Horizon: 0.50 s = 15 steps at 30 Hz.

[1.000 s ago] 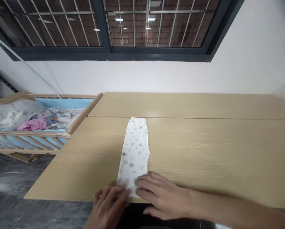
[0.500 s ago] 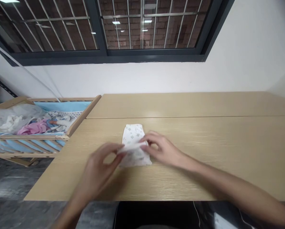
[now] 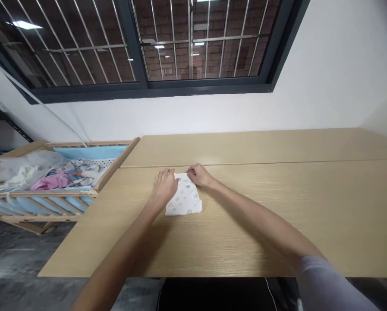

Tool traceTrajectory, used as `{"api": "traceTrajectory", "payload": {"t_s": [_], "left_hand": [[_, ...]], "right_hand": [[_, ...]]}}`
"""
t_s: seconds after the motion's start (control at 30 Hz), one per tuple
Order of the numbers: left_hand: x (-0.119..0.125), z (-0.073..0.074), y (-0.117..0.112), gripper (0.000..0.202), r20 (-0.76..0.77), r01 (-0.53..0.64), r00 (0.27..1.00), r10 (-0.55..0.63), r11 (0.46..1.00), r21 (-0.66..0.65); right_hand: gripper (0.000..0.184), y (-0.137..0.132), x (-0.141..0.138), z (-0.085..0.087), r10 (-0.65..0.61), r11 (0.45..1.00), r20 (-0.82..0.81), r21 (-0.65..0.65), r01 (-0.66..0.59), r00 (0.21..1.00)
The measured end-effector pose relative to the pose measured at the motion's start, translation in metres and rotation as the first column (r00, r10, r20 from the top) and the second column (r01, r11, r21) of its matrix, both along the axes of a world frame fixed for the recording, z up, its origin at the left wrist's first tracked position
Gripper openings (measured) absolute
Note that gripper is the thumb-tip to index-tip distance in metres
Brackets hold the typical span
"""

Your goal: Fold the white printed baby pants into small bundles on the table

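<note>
A small white cloth (image 3: 185, 201) with a scattered coloured print lies folded on the wooden table (image 3: 261, 216). It is narrower at its far edge than at the edge facing me. My left hand (image 3: 166, 185) is at the far left corner, its fingers bent and its thumb resting against the cloth. At the far right corner, my right hand (image 3: 200, 175) pinches the fabric, fingers closed. Both hands cover parts of the far edge, so those corners are hidden.
Left of the table stands a wooden crib (image 3: 112, 170) with blue lining. Inside are a pink cloth (image 3: 52, 180), a clear plastic bag (image 3: 31, 163) and other fabrics. Behind the table are a white wall (image 3: 193, 113) and a barred window with a dark frame (image 3: 154, 89).
Both hands have moved from the cloth's middle to its far corners. The flap they held up has been laid over the far part, and the cloth now lies flatter and shorter.
</note>
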<state>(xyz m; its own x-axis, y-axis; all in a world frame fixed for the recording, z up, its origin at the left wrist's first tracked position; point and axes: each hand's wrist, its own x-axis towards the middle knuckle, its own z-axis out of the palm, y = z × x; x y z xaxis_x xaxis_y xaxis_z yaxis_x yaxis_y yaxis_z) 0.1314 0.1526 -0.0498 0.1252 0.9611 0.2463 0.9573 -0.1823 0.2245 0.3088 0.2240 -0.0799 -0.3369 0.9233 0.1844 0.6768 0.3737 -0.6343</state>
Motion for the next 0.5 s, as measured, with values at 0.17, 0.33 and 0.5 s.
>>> {"api": "traceTrajectory", "payload": {"t_s": [0.17, 0.33, 0.5], "left_hand": [[0.014, -0.023, -0.097, 0.047, -0.202, 0.058, 0.979, -0.031, 0.990, 0.131], [0.020, -0.057, -0.134, 0.047, -0.267, 0.037, 0.964, -0.016, 0.996, 0.075], [0.013, -0.071, -0.133, 0.051, -0.308, 0.039, 0.951, 0.003, 0.991, 0.130]], "right_hand": [[0.047, -0.044, -0.005, 0.016, 0.324, 0.881, 0.190, 0.296, -0.369, 0.927], [0.053, -0.068, -0.027, -0.008, 0.659, 0.653, 0.340, 0.185, -0.735, 0.671], [0.061, -0.041, -0.029, -0.041, 0.639, 0.701, 0.381, 0.070, -0.710, 0.668]]}}
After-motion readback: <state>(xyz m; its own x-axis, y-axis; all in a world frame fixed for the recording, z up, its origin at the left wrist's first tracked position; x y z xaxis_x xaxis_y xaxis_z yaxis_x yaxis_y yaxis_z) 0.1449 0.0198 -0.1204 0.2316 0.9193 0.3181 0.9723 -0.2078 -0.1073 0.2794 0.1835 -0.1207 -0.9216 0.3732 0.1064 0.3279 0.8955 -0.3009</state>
